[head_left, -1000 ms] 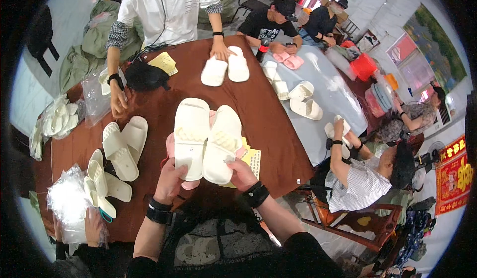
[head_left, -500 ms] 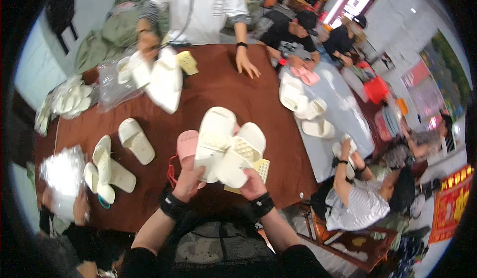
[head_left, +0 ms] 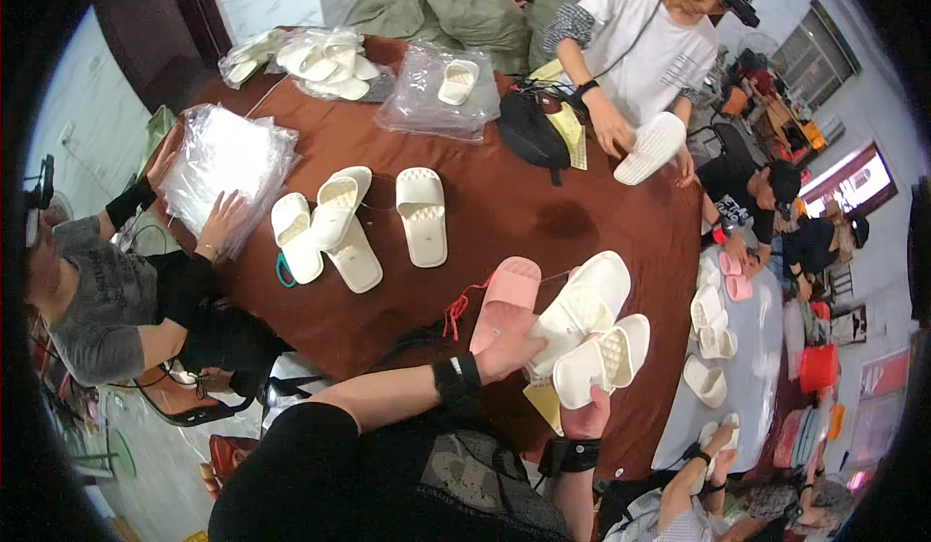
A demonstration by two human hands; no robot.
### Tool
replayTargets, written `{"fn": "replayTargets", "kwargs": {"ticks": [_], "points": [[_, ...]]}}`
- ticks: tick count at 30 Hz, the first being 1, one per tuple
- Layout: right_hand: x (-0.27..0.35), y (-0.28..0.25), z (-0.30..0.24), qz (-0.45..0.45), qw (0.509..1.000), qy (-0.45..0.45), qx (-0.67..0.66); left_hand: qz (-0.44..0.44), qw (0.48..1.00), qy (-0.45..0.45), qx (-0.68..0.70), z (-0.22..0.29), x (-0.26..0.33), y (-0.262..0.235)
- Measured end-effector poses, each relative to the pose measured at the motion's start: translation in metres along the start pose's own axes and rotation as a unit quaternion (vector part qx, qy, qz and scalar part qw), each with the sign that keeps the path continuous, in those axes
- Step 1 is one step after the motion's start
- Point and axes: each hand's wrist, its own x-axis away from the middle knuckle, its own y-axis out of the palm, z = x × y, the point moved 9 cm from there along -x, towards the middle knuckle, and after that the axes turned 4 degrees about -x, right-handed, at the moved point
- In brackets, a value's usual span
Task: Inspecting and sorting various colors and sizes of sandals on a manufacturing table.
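Two white slippers are up in front of me, close together and partly overlapping. My left hand (head_left: 509, 355) is closed on the heel end of the farther white slipper (head_left: 593, 285). The nearer white slipper (head_left: 579, 379) has its heel end gripped by my right hand (head_left: 588, 416), thumb on the footbed. Beside my left hand is a pink slipper (head_left: 509, 295), its heel end hidden by that hand. A red string (head_left: 458, 314) trails next to it. Below the white pair a yellow card (head_left: 546, 404) shows in part.
On the brown-covered table (head_left: 621, 222) lie a single white slipper (head_left: 423, 241), a loose white slipper group (head_left: 335, 232), bagged slippers (head_left: 330, 62) and a black pouch (head_left: 531, 135). A person at left touches clear plastic bags (head_left: 228, 169). Another across holds a white slipper (head_left: 652, 149).
My view has swung left, so the table appears shifted and turned. Both my hands keep hold of the white slippers. The person across now has both hands by one slipper.
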Motion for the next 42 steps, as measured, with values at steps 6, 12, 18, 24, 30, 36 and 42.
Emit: {"fn": "replayTargets", "kwargs": {"ticks": [6,12,18,24,30,36,42], "points": [[0.001,-0.001,0.017,0.059,0.997,0.053,0.006,0.032,0.992,0.117,-0.045,0.002,0.002,0.005],[-0.013,-0.017,0.005,0.084,0.995,0.011,0.051,-0.098,0.993,0.056,-0.016,-0.015,-0.006,0.013],[-0.026,0.0,-0.071,0.043,0.993,-0.087,0.062,0.002,0.998,-0.014,-0.056,0.021,0.006,-0.065],[-0.049,-0.026,-0.209,0.053,0.969,-0.23,0.079,0.253,0.956,-0.014,0.146,-0.006,0.036,-0.237],[-0.044,-0.081,-0.165,0.138,0.98,-0.061,0.133,0.481,0.791,0.058,0.375,-0.043,0.092,-0.354],[-0.03,-0.061,-0.09,0.181,0.965,-0.037,0.188,0.458,0.775,0.146,0.412,-0.066,0.107,-0.421],[-0.011,-0.063,-0.049,0.167,0.941,-0.013,0.295,0.457,0.811,0.061,0.36,-0.055,0.096,-0.417]]}}
